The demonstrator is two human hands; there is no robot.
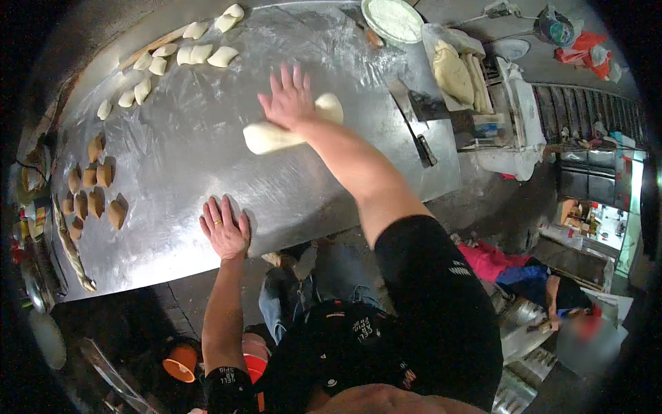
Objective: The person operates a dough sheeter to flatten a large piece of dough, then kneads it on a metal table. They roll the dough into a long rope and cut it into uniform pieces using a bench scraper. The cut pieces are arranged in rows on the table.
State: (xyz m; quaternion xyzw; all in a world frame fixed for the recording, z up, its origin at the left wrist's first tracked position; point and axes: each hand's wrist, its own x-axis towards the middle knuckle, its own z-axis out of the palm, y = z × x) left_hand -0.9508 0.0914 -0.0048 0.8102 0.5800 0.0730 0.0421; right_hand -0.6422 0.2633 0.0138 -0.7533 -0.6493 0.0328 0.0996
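A thick roll of pale dough point(265, 140) lies on the metal worktop point(221, 165), slightly slanted. My right hand point(288, 103) presses across its middle with fingers stretched out and apart, hiding part of the roll. Closer to the front edge, my left hand point(226, 231) rests flat on the bare metal, fingers spread, a ring on one of them. Several cut pieces of white dough point(200, 54) sit at the far left, beside a long wooden stick point(148, 48). Several brown dough pieces point(95, 203) are grouped at the left.
A bowl of white flour point(393, 19) stands at the far edge. On the right lie a wide blade point(427, 105) and a dark-handled knife point(422, 145). Beyond them, a container holds large dough slabs point(453, 72). Another person point(524, 272) is at the lower right. An orange bucket point(181, 362) stands below.
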